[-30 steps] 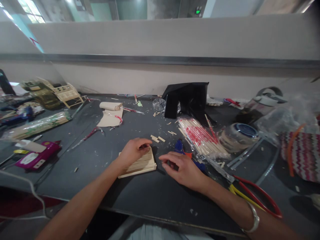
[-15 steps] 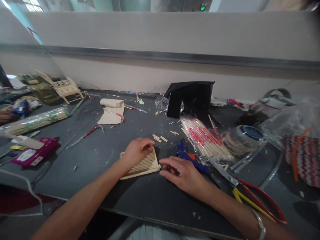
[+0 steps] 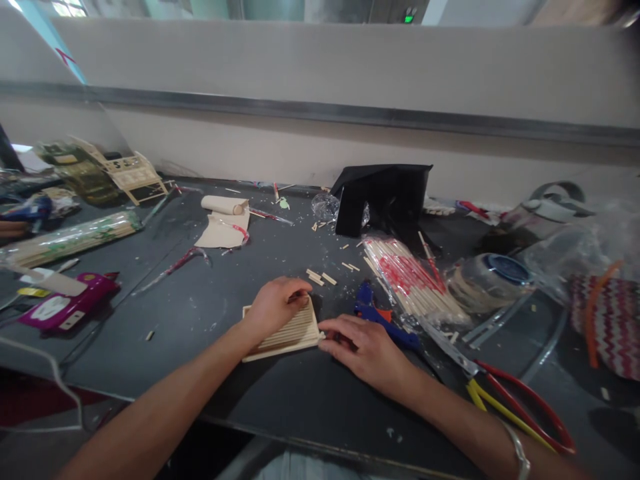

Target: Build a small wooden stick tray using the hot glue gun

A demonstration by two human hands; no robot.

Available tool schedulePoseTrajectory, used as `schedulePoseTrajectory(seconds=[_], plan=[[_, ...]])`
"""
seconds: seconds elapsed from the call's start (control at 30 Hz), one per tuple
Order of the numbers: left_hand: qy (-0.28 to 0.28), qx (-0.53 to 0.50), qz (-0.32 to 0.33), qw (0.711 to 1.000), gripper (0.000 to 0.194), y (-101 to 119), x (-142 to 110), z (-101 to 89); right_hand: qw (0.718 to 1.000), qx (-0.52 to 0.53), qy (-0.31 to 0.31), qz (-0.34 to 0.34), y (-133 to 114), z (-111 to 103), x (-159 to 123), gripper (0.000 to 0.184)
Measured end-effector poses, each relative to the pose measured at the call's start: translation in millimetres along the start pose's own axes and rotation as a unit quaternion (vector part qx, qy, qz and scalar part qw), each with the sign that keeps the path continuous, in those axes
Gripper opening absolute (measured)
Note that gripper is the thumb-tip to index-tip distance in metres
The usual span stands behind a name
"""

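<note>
Sees the left hand resting over the pale, rectangular slatted wooden panel, flat on the dark grey tabletop. Cannot tell if the left grip is closed, with its curled fingertips partly hidden. Finds the right hand at the panel's near right corner, thumb and forefinger on either side of it; cannot tell if this grip pinches the corner. Shows short pale wooden pieces beyond the panel, and a blue glue gun with an orange trigger just beyond the right hand.
</note>
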State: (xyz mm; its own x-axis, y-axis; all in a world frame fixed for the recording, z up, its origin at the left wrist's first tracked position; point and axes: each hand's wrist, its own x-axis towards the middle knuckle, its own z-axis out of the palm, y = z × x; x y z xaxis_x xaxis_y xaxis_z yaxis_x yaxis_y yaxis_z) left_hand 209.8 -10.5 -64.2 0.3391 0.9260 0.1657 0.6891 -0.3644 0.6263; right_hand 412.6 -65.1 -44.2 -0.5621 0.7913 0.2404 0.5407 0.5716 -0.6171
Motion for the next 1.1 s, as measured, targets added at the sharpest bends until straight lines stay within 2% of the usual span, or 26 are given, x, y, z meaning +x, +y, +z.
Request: schedulePoseTrajectory(seconds=[0.37,1.1], plan=[[-0.002,-0.001,0.003,1.0,0.021,3.0,-0.2,-1.6,1.0,0.011,0.01,-0.023,0.9,2.0,1.2,0.01],[0.001,-0.006,0.008,1.0,0.021,2.4,-0.3,-1.5,1.0,0.001,-0.01,0.004,0.1,3.7,2.4,0.013]])
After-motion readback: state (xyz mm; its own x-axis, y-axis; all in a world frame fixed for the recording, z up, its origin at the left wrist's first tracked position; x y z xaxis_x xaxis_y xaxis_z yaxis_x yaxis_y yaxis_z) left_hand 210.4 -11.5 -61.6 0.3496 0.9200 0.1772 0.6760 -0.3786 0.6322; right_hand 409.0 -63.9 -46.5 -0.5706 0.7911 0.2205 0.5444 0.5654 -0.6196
